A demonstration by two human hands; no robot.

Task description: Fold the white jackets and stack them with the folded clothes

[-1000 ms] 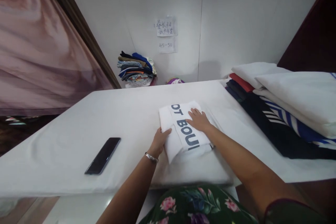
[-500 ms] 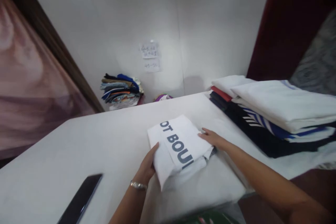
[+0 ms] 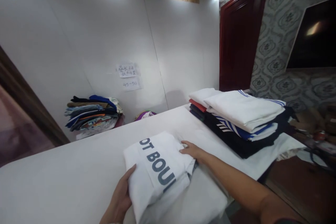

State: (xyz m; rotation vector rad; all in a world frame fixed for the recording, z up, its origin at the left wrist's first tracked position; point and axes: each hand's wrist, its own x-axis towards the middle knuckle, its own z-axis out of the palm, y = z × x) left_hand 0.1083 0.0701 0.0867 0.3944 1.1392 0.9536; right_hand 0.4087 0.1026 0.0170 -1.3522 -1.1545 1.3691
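Observation:
A folded white shirt [image 3: 164, 155] with large dark letters lies between my two hands at the front of the table. My left hand [image 3: 121, 191] grips its left edge, thumb on top and the other fingers hidden beneath. At the far right edge, my right hand [image 3: 193, 151] holds the cloth between thumb and fingers. Beneath and in front of the shirt lies a pale, flat folded piece [image 3: 204, 196]; I cannot tell just what it is.
On the right of the white table [image 3: 78, 175] stands a stack of folded clothes [image 3: 236, 108], white on top, black below. Beyond the far edge, at left, rises another clothes pile [image 3: 91, 113]. Handwritten papers [image 3: 128, 71] hang on the wall. A dark screen [image 3: 315, 38] hangs at right.
My view has tilted up and turned right, so the wall, door and screen show more and the phone has left view. Both hands still hold the shirt, which looks slightly lifted.

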